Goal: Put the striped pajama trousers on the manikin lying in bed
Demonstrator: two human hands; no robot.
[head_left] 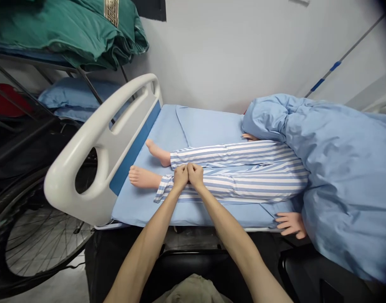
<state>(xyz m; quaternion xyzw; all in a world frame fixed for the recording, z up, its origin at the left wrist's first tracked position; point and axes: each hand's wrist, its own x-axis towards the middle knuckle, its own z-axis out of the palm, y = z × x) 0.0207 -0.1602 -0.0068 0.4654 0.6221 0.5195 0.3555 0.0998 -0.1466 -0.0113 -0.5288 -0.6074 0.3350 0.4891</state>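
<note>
My left hand (180, 176) and my right hand (195, 174) are both closed into fists, held side by side and touching. Nothing shows in either one. They are over the lower legs of a care manikin in blue-and-white striped trousers (243, 185); whether they rest on the cloth I cannot tell. To the left of my fists are its bare feet, the near foot (145, 176) and the far foot (158, 152). A thick light-blue quilt (344, 168) hides its upper body. One manikin hand (291, 224) sticks out from under the quilt at the bed's near edge.
Light-blue sheeting (208, 122) covers the bed, with a white footboard (94, 139) at its left end. Beyond the footboard stand a wheelchair wheel (41, 235) and a rack with green bedding (75, 33). A black chair (325, 273) is at lower right.
</note>
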